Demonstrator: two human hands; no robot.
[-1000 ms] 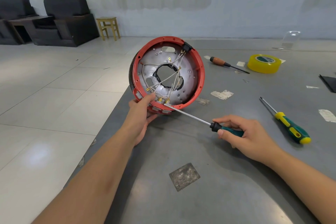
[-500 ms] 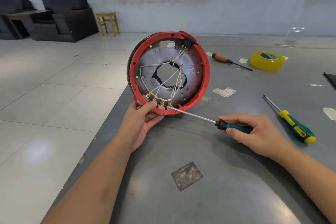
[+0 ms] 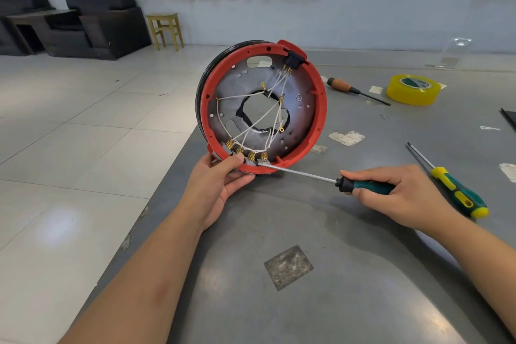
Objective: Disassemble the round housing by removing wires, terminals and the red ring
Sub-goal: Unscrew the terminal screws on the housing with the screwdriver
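Housing stands on its edge at the table corner, open side toward the person. Left hand grips its lower rim, thumb on the red ring. Right hand holds a screwdriver, with the tip against the rightmost of four brass terminals. White wires cross the plate. I think the tip can slip off the terminal and hit the left thumb, which is very near. Also the housing can roll if the left hand loosens, because it rests only on its curved edge.
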